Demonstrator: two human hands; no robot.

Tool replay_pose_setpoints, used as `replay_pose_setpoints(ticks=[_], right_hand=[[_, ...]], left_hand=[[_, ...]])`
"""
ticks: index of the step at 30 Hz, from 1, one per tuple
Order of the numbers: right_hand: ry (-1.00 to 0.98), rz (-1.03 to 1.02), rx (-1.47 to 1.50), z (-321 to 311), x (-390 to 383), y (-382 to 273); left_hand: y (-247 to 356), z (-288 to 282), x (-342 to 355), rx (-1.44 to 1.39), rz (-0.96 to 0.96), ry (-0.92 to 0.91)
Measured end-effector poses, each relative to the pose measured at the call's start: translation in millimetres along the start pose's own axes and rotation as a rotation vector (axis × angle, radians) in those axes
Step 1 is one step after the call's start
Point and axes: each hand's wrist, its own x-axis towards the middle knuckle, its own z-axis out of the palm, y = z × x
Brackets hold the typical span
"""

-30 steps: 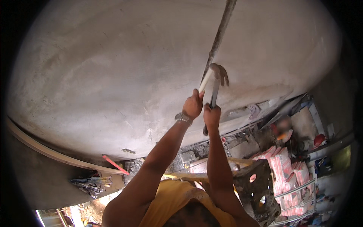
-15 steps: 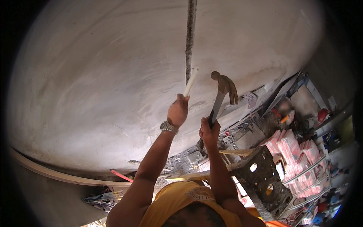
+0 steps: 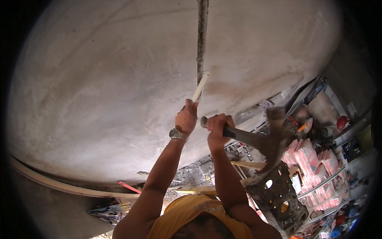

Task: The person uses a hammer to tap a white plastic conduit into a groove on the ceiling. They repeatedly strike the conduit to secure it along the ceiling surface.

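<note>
My left hand (image 3: 186,117), with a metal-banded wristwatch (image 3: 178,134) at its wrist, is wrapped round a slim white rod (image 3: 201,85). The rod's far end meets the narrow rough groove (image 3: 202,36) cut into the grey plastered wall (image 3: 119,83); what the rod's kind is cannot be made out. Lower and to the right, my right hand (image 3: 218,131) grips a claw hammer (image 3: 247,137) by its dark handle near the butt. The hammer lies tilted out to the right, its head smeared by motion and apart from the rod.
A perforated, mortar-stained platform (image 3: 280,195) stands at lower right beside wooden bars (image 3: 248,164). Beyond it are stacked pink-and-white bags (image 3: 308,161) and metal rails. Rubble (image 3: 205,167) lies along the wall's foot. A pale curved trim (image 3: 59,186) runs at lower left.
The hammer has swung from upright beside the rod down and out to the right, with my right wrist turning. My left hand and the rod have barely moved.
</note>
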Motion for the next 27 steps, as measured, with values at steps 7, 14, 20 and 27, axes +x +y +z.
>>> replay_pose_setpoints(ticks=[7, 14, 20, 27], right_hand=[[-0.065, 0.518, -0.673, -22, 3, 52], [0.063, 0.233, -0.202, 12, 7, 2], [0.037, 0.789, -0.530, -25, 6, 31], [0.196, 0.296, -0.038, -3, 1, 17]], left_hand=[[-10, 5, 5, -0.061, -0.047, -0.057], [-7, 6, 2, -0.079, -0.020, -0.040], [-12, 9, 2, -0.015, -0.046, -0.046], [-14, 15, 5, -0.086, 0.019, 0.015]])
